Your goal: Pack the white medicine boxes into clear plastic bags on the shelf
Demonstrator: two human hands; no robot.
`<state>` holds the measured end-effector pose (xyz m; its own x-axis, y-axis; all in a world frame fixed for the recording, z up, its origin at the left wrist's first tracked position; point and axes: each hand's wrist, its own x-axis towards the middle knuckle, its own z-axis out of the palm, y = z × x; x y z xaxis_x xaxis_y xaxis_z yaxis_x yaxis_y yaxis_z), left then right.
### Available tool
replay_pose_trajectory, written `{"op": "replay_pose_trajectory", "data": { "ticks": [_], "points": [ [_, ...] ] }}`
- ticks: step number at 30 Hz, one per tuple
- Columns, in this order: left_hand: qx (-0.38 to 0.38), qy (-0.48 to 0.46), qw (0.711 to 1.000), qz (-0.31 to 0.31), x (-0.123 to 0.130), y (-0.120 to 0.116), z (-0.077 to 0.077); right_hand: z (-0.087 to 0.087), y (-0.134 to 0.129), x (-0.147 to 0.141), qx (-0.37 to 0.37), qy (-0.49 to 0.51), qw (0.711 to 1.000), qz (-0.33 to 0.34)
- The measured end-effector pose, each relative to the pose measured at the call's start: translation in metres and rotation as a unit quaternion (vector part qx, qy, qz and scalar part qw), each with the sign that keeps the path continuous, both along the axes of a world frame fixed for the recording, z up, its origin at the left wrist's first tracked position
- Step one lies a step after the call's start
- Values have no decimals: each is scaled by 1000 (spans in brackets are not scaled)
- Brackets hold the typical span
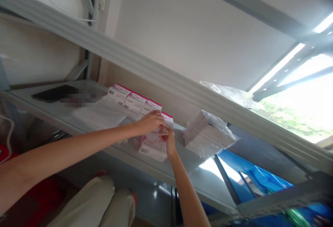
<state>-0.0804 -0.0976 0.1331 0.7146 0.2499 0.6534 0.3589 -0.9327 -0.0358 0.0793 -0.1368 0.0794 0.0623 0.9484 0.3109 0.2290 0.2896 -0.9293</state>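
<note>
A clear plastic bag (157,154) with white and pink boxes inside stands near the front of the shelf. My left hand (151,122) is closed at the top of this bag, its fingers curled on the plastic. From the right, my right hand (170,141) pinches the bag's top close to the left fingertips. Behind my hands is a row of white boxes with pink edges (135,101), partly hidden by the left hand. To the left of them lies a stack of flat clear plastic bags (100,114).
A wrapped stack of white boxes (208,135) sits on the right. A dark flat device (56,93) lies at the left end. The upper shelf's grey beam (145,65) crosses above my hands, with loose plastic (229,93) on that shelf.
</note>
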Motion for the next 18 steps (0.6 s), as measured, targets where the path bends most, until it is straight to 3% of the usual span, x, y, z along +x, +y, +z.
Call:
{"op": "replay_pose_trajectory", "data": {
  "ticks": [4,8,11,15,18],
  "points": [
    [45,-3,999,13,1,2,0,9,-4,-2,18,-7,1000,11],
    [0,-18,999,-29,1,8,-5,8,-8,0,34,18,999,-2],
    [-29,-54,998,-25,-3,12,-13,4,-6,8,27,50,998,-11],
    [-90,-121,989,6,-6,8,-25,0,0,16,-27,56,998,-6],
    [-152,-178,972,-8,-1,-3,-33,0,3,17,-63,49,997,17]
  ]
}}
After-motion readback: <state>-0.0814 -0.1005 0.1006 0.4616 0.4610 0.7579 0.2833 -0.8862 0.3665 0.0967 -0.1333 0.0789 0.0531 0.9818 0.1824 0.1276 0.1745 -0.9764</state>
